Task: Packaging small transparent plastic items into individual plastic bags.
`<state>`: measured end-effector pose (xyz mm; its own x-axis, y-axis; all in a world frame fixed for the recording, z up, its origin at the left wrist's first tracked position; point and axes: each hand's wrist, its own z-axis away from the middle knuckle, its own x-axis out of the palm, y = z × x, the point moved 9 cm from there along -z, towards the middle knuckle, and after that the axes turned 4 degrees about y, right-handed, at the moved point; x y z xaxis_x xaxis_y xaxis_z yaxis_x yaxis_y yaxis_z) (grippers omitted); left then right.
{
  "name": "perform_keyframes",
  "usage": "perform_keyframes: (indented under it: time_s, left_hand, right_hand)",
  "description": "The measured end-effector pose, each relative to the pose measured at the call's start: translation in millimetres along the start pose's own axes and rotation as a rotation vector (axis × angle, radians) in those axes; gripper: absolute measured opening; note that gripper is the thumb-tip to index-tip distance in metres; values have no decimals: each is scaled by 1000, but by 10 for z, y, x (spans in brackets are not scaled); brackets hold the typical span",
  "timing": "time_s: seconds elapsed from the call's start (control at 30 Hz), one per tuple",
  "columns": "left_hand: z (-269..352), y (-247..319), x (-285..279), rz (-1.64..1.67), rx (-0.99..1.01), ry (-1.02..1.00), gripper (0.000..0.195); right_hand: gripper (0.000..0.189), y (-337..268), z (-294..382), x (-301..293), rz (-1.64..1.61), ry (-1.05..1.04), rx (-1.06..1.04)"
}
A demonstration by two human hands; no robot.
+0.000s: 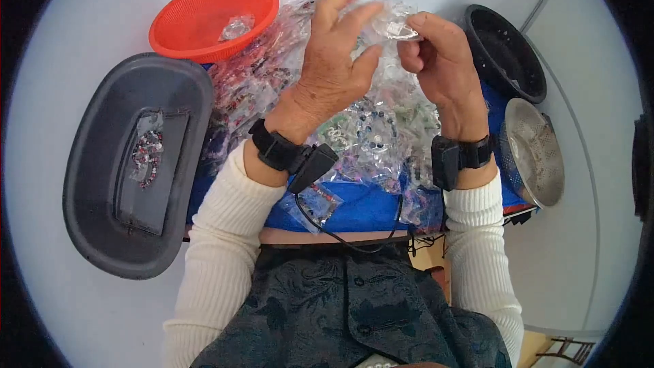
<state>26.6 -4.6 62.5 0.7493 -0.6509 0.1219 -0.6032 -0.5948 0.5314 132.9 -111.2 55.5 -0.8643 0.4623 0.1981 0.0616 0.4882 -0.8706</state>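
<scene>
My right hand [439,56] pinches a small clear plastic bag [396,25] between thumb and fingers; something silvery shows inside it. Just to its left, my left hand [337,51] is raised with its fingers spread and slightly blurred, holding nothing that I can see. Beneath both hands lies a wide heap of clear bags of beaded jewelry [378,128], in pink, green, purple and dark blue. One bag with red and dark beads [314,204] lies at the near side of the heap on a blue cloth [357,204].
A red plastic basket [173,36] holding a small bag stands back left. Nearer on the left, a grey plastic tub [92,174] holds a bag of red and dark beads. At right are a black bowl [531,71] and a perforated metal colander [554,158]. A cable [347,245] hangs between my wrists.
</scene>
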Motion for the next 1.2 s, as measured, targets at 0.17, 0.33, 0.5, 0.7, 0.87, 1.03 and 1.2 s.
perform_keyframes:
  time_s: [0.17,0.33,0.5,0.7,0.87,1.03,1.2]
  left_hand:
    - [161,-280,145,256,-526,-168,20]
    - [259,-244,244,585,-704,-180,19]
    - [220,-272,206,588,-676,-140,19]
    - [158,-262,150,511,-570,-158,21]
    - [190,-195,224,665,-581,-201,21]
    - [195,-241,237,670,-662,-180,20]
    - [119,-239,94,473,-572,-105,16]
  right_hand:
    - [23,-106,-13,-114,76,141,-115]
    - [22,-88,2,-1,292,81,-179]
    - [21,-161,28,-22,329,82,-244]
    - [22,-121,21,22,321,23,-226]
    - [23,-57,-7,-61,184,68,-175]
    - [23,0,3,-91,199,78,-147]
    - [23,-198,61,76,498,9,-351]
